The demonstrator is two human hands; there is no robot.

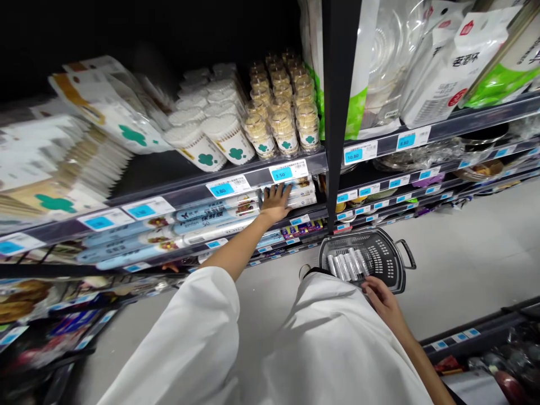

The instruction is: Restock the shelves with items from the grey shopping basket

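My left hand reaches onto the second shelf, its fingers spread over the ends of long blue-and-white rolls with pictures of fruit on the wrap. It touches the rolls without gripping one. Low by my side, my right hand hangs with loosely bent fingers and holds nothing that I can see. Just beyond it, a dark shopping basket stands near the floor. Several clear-wrapped white cylinders lie in it side by side.
Above the rolls stand tubs of cotton swabs, small toothpick jars and packs with a green clover mark. A black upright post divides the shelves. Bagged disposable tableware fills the right side. Another rack stands behind at lower right.
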